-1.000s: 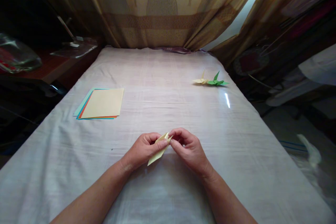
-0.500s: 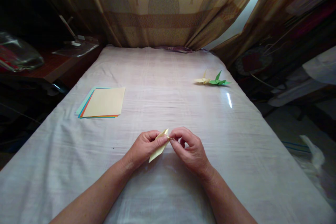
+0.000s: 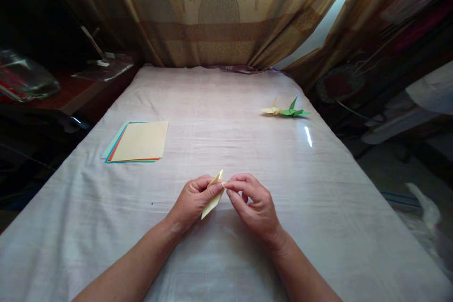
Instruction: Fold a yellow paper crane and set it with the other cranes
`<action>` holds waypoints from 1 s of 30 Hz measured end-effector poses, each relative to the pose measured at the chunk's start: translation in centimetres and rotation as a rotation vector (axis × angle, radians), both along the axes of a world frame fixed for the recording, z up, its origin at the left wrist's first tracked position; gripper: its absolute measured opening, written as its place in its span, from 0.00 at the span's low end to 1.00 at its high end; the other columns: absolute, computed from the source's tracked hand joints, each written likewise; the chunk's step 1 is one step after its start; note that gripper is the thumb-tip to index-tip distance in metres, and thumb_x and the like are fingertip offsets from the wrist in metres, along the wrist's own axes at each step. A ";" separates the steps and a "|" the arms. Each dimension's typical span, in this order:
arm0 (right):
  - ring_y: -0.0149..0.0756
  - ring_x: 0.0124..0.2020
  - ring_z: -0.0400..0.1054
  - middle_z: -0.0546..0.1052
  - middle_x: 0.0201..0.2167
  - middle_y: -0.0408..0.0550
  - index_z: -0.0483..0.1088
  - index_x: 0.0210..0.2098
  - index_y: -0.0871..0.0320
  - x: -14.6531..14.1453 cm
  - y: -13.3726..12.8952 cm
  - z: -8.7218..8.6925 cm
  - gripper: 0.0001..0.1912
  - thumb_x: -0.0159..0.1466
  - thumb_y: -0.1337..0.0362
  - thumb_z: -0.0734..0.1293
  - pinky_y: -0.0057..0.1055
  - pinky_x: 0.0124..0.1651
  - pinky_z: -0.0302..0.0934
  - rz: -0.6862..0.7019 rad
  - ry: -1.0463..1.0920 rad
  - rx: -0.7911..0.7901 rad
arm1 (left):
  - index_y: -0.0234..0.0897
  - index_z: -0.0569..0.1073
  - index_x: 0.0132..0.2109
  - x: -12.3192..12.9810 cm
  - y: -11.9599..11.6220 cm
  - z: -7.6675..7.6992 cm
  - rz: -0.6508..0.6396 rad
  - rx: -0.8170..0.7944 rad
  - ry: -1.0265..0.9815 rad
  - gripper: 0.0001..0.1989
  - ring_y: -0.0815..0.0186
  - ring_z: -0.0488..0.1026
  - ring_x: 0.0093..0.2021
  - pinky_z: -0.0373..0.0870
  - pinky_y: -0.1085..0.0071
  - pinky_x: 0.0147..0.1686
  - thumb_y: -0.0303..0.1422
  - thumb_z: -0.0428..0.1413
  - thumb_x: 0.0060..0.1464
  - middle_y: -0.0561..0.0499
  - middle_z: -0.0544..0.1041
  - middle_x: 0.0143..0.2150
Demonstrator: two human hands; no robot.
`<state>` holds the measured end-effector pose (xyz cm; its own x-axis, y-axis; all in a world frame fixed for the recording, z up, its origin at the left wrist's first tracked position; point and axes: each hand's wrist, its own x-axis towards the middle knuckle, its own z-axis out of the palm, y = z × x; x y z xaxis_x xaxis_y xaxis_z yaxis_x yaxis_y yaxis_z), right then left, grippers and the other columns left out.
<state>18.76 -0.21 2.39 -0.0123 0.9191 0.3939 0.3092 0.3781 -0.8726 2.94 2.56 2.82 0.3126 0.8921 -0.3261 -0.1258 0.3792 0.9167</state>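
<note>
My left hand point(image 3: 193, 200) is closed around a folded piece of pale yellow origami paper point(image 3: 211, 206), thumb pressed on its near face. The paper is narrow and pointed, tilted with one tip up and another down toward me. At its right side a thin folded point meets the fingertips of my right hand point(image 3: 253, 205). Those fingers are curled, with index finger and thumb close together at that point. Part of the paper is hidden behind my left thumb and fingers.
A stack of square coloured paper point(image 3: 141, 141) lies at the left, cream sheet on top. Toward the back right sit a cream origami crane point(image 3: 272, 111) and a green origami crane point(image 3: 293, 112). A pale cloth point(image 3: 212, 104) covers the surface; a patterned curtain point(image 3: 219, 9) hangs behind.
My right fingertips have moved slightly left, closer to my left thumb. The thin point that stuck out to the right now shows less, and the folded paper has shifted a little left.
</note>
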 end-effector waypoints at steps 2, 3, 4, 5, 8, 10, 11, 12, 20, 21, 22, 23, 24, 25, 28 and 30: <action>0.32 0.33 0.69 0.75 0.34 0.46 0.78 0.37 0.52 -0.1 0.0 -0.1 0.09 0.63 0.68 0.65 0.26 0.28 0.62 -0.012 0.027 -0.027 | 0.32 0.78 0.28 0.1 -0.1 0.1 0.011 0.015 0.007 0.19 0.74 0.58 0.25 0.52 0.77 0.24 0.46 0.67 0.43 0.56 0.64 0.24; 0.32 0.33 0.69 0.75 0.34 0.46 0.78 0.37 0.52 -0.1 0.0 -0.2 0.09 0.63 0.68 0.65 0.26 0.27 0.61 -0.015 0.038 -0.041 | 0.32 0.78 0.29 0.1 -0.1 0.1 0.016 0.023 0.013 0.19 0.74 0.58 0.25 0.53 0.77 0.25 0.46 0.67 0.43 0.56 0.65 0.24; 0.32 0.33 0.68 0.75 0.34 0.46 0.78 0.36 0.52 -0.2 0.0 -0.2 0.08 0.63 0.68 0.65 0.25 0.27 0.60 -0.017 0.045 -0.056 | 0.32 0.78 0.29 0.1 -0.1 0.2 0.022 0.029 0.018 0.19 0.74 0.59 0.26 0.53 0.77 0.25 0.46 0.67 0.43 0.55 0.65 0.25; 0.31 0.32 0.68 0.75 0.34 0.46 0.77 0.36 0.53 -0.2 0.0 -0.2 0.08 0.63 0.67 0.65 0.25 0.26 0.60 -0.017 0.050 -0.070 | 0.32 0.79 0.29 0.2 -0.1 0.2 0.026 0.031 0.021 0.19 0.74 0.59 0.26 0.53 0.77 0.25 0.46 0.67 0.42 0.55 0.65 0.25; 0.31 0.31 0.68 0.75 0.34 0.47 0.77 0.36 0.53 -0.3 0.0 -0.1 0.08 0.63 0.67 0.65 0.25 0.26 0.59 -0.008 0.061 -0.109 | 0.32 0.79 0.29 0.2 -0.1 0.2 0.030 0.009 0.015 0.20 0.73 0.59 0.26 0.53 0.77 0.25 0.47 0.67 0.41 0.55 0.65 0.24; 0.31 0.31 0.68 0.75 0.34 0.47 0.76 0.34 0.54 -0.4 -0.1 -0.1 0.06 0.62 0.67 0.65 0.25 0.25 0.59 -0.010 0.071 -0.126 | 0.32 0.78 0.28 0.2 -0.1 0.1 0.034 -0.005 0.004 0.20 0.74 0.58 0.25 0.53 0.77 0.25 0.47 0.68 0.40 0.56 0.65 0.24; 0.31 0.31 0.68 0.75 0.34 0.47 0.75 0.34 0.54 -0.4 -0.1 0.0 0.06 0.62 0.67 0.65 0.25 0.25 0.58 -0.015 0.076 -0.133 | 0.32 0.77 0.28 0.2 -0.1 0.1 0.037 -0.007 0.000 0.20 0.74 0.58 0.25 0.53 0.77 0.25 0.47 0.68 0.40 0.56 0.65 0.23; 0.31 0.31 0.67 0.75 0.33 0.46 0.74 0.33 0.54 -0.4 -0.1 0.0 0.05 0.62 0.66 0.65 0.25 0.24 0.58 -0.020 0.080 -0.139 | 0.32 0.77 0.28 0.2 -0.1 0.1 0.041 -0.005 -0.002 0.20 0.74 0.58 0.25 0.54 0.77 0.26 0.47 0.68 0.40 0.56 0.65 0.24; 0.31 0.30 0.67 0.75 0.31 0.46 0.72 0.30 0.55 -0.5 -0.1 0.3 0.04 0.62 0.65 0.65 0.25 0.24 0.57 -0.037 0.071 -0.155 | 0.33 0.77 0.27 0.4 -0.3 0.2 0.083 0.033 0.035 0.21 0.73 0.59 0.26 0.56 0.76 0.27 0.49 0.68 0.39 0.55 0.66 0.24; 0.31 0.30 0.67 0.75 0.31 0.46 0.72 0.30 0.55 -0.5 -0.1 0.3 0.05 0.62 0.65 0.65 0.25 0.25 0.57 -0.039 0.067 -0.157 | 0.33 0.77 0.27 0.4 -0.3 0.2 0.086 0.043 0.039 0.21 0.73 0.59 0.26 0.57 0.76 0.27 0.49 0.67 0.39 0.55 0.66 0.24; 0.31 0.30 0.67 0.75 0.31 0.46 0.71 0.29 0.55 -0.5 -0.1 0.4 0.05 0.62 0.64 0.65 0.25 0.25 0.58 -0.042 0.062 -0.163 | 0.33 0.78 0.28 0.4 -0.3 0.1 0.083 0.062 0.047 0.21 0.72 0.60 0.26 0.57 0.76 0.27 0.49 0.67 0.40 0.55 0.66 0.24; 0.31 0.29 0.67 0.75 0.30 0.45 0.71 0.29 0.55 -0.4 -0.1 0.5 0.06 0.62 0.63 0.65 0.26 0.26 0.58 -0.043 0.060 -0.176 | 0.34 0.79 0.28 0.3 -0.3 0.0 0.075 0.097 0.060 0.20 0.72 0.61 0.27 0.58 0.76 0.27 0.49 0.66 0.42 0.54 0.67 0.25; 0.32 0.29 0.67 0.75 0.29 0.45 0.71 0.28 0.55 -0.3 0.0 0.6 0.08 0.63 0.62 0.65 0.26 0.27 0.59 -0.043 0.060 -0.196 | 0.35 0.80 0.29 0.2 -0.3 -0.1 0.061 0.150 0.079 0.19 0.71 0.62 0.28 0.59 0.76 0.28 0.48 0.66 0.44 0.53 0.68 0.26; 0.32 0.28 0.67 0.74 0.28 0.45 0.71 0.27 0.56 -0.2 0.0 0.7 0.10 0.63 0.60 0.64 0.26 0.28 0.59 -0.036 0.065 -0.223 | 0.36 0.81 0.31 0.1 -0.3 -0.3 0.045 0.220 0.102 0.17 0.70 0.63 0.29 0.60 0.75 0.29 0.47 0.65 0.46 0.52 0.69 0.27; 0.31 0.25 0.65 0.72 0.22 0.43 0.72 0.25 0.56 0.2 0.1 0.9 0.16 0.64 0.55 0.62 0.27 0.29 0.59 0.001 0.104 -0.318 | 0.41 0.83 0.37 -0.3 -0.3 -0.7 0.007 0.431 0.175 0.13 0.67 0.66 0.32 0.63 0.74 0.31 0.44 0.62 0.52 0.50 0.71 0.29; 0.31 0.24 0.63 0.70 0.19 0.42 0.71 0.23 0.57 0.3 0.2 1.0 0.18 0.64 0.53 0.62 0.26 0.28 0.58 0.033 0.142 -0.377 | 0.43 0.83 0.39 -0.4 -0.3 -0.8 0.012 0.518 0.208 0.11 0.67 0.67 0.31 0.63 0.74 0.31 0.43 0.61 0.54 0.50 0.71 0.29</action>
